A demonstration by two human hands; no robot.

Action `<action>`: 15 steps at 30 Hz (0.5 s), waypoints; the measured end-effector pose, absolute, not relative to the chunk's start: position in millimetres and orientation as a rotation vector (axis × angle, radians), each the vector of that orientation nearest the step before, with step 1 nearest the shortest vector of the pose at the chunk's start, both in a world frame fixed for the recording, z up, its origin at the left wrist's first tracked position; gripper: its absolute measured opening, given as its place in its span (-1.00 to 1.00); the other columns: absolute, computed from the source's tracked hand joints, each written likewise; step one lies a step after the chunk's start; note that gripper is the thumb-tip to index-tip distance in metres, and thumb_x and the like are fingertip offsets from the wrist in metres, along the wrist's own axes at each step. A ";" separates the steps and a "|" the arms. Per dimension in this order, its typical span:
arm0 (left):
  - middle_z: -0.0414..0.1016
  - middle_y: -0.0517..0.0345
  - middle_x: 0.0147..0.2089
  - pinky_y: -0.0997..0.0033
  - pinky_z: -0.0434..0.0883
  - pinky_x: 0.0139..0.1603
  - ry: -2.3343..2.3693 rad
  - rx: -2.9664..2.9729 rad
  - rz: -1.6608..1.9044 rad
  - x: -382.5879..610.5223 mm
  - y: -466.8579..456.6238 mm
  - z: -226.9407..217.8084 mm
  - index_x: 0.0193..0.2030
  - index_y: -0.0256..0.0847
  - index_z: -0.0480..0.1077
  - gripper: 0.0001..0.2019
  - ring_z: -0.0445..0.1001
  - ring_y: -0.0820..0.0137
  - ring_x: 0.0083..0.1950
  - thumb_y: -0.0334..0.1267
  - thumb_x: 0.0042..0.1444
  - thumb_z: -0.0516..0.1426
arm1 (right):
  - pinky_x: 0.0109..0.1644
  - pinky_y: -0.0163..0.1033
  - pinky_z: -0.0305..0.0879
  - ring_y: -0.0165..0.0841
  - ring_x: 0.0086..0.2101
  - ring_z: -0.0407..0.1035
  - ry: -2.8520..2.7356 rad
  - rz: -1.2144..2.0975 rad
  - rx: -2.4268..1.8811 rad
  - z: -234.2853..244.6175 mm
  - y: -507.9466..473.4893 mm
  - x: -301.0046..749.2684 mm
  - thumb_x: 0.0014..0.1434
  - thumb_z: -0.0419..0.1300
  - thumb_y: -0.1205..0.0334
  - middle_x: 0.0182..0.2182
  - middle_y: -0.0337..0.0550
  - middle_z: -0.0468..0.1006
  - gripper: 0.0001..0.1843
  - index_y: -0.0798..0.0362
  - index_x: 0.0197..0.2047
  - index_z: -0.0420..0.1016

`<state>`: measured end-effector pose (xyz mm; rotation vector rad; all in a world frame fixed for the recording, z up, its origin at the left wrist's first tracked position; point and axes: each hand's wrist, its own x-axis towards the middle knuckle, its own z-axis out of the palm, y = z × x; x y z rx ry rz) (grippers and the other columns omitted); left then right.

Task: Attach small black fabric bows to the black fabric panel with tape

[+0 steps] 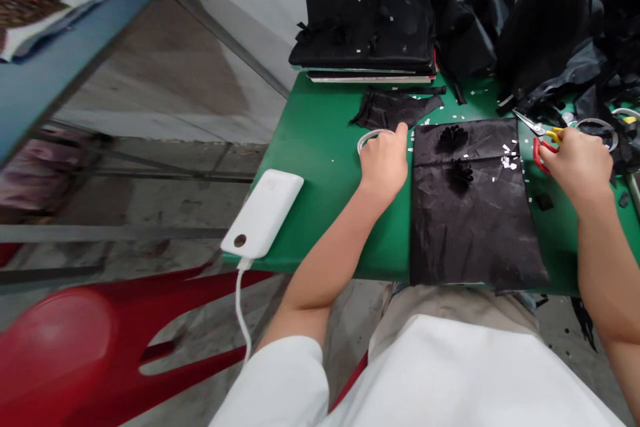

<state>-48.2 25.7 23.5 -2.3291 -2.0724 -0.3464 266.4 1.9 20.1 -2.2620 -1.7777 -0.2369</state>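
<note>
A black sheet with two small black bows and white paper bits lies on the green table in front of me. My left hand rests left of the sheet, fingers curled over a white tape roll. At the sheet's right edge, my right hand grips the red-and-yellow handles of a pair of scissors, whose blades point up and left.
A white power bank with a cable lies at the table's left front corner. Stacked black sheets and heaped black fabric fill the back. More tape rolls lie right. A red plastic chair stands lower left.
</note>
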 end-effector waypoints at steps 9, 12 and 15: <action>0.54 0.03 -0.09 0.39 0.50 -0.05 -1.550 -2.785 -1.050 -34.3 24.4 29.2 -0.14 -0.27 0.51 -0.85 0.55 0.40 -0.18 -0.46 0.21 0.14 | -0.54 -0.20 -0.16 -0.55 -0.58 -0.34 -1.827 -0.346 -2.177 -7.7 8.5 286.9 -0.01 0.30 -0.08 -0.63 -0.47 -0.18 -0.48 -0.10 -0.56 -0.01; 0.60 0.11 -0.21 0.46 0.48 -0.14 -1.431 -2.849 -1.210 -29.6 21.2 27.0 -0.22 -0.26 0.53 -0.89 0.53 0.47 -0.26 -0.43 0.23 0.15 | -0.50 -0.17 -0.09 -0.52 -0.58 -0.19 -1.840 -0.340 -2.232 -15.3 9.0 290.5 0.01 0.30 -0.10 -0.62 -0.34 0.03 -0.56 -0.05 -0.56 0.16; 0.64 0.16 -0.27 0.48 0.46 -0.19 -1.436 -2.869 -1.271 -26.8 18.5 26.3 -0.28 -0.22 0.55 -0.90 0.52 0.50 -0.33 -0.40 0.21 0.18 | -0.48 -0.15 0.04 -0.41 -0.57 0.05 -1.853 -0.383 -2.277 -21.2 7.7 289.6 0.03 0.27 -0.12 -0.57 -0.14 0.26 -0.62 0.01 -0.51 0.35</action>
